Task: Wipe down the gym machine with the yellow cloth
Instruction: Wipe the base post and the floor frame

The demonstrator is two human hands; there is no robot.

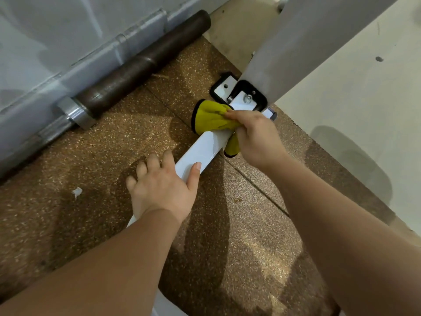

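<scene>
The gym machine's white base tube (201,153) runs along the speckled brown floor towards a black-edged foot bracket (247,95). My right hand (256,135) grips the yellow cloth (211,118), bunched over the tube just short of the bracket. My left hand (163,185) rests on the floor beside the tube, fingers spread, with the thumb lying on top of the tube. A wide grey upright (296,46) of the machine rises from the bracket.
A barbell (139,67) lies on the floor along the grey wall at the left, its steel collar (76,112) nearest me. A small white scrap (77,192) lies on the floor. A pale wall (364,87) closes off the right side.
</scene>
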